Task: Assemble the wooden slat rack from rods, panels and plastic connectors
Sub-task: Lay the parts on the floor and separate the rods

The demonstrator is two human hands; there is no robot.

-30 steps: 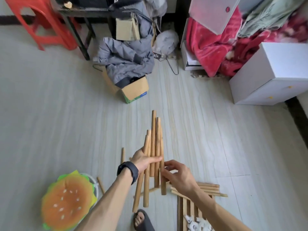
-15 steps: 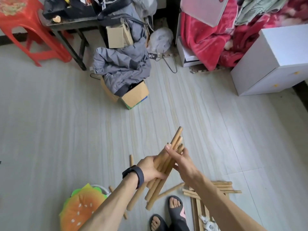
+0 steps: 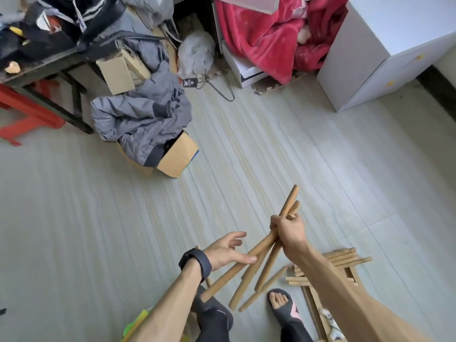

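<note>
Left hand [image 3: 225, 253] open, fingers straight, one fingertip at the nearest rod, no grip. Rods [image 3: 267, 267] in mid-air, axis running lower-left to upper-right, splayed at the low ends. Right hand [image 3: 288, 233] clenched round them near the top. Left hand is nearer the loose ends. Spare pile [image 3: 343, 257] on the floor, far right.

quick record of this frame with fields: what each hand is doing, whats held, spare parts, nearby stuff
right hand: grips rod bundle near its upper end
left hand: open, fingers spread, thumb against the bundle
rod bundle: several wooden rods, tilted, fanned out at lower ends
spare parts: loose rods piled at lower right
nearby: sandalled foot below bundle; grey jacket over cardboard box
</note>
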